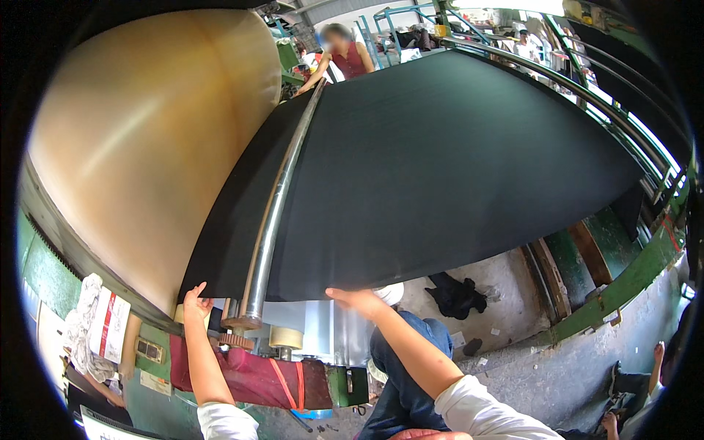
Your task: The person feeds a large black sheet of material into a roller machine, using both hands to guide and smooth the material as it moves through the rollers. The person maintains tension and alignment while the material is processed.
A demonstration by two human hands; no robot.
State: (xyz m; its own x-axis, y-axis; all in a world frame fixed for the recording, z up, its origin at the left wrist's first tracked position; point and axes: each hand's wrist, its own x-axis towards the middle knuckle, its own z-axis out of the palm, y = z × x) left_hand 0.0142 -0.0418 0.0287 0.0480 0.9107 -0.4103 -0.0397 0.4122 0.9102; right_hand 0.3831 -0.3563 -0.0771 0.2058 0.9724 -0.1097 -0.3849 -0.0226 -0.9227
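- Drum [147,139]: big tan cylinder at the left; black cloth [440,169] feeds off its right side, over a steel roller [275,213], and spreads wide to the right.
- Left hand [195,299]: fingers spread, raised to the cloth's near-left corner under the roller end; touching the hem or just short, cannot tell.
- Right hand [361,299]: fingers curled on the cloth's near edge; hands well apart.
- Handling, judged: cloth soft, limp, drapes smoothly; whole web heavy, free edge light. Best held at the near hem, both hands spread, clear of the roller.
- Lower left: white pack with red stripe [108,326], slanted.
- Red cover [242,374] with orange strap below the roller.
- Dark rag [456,293] on the floor.
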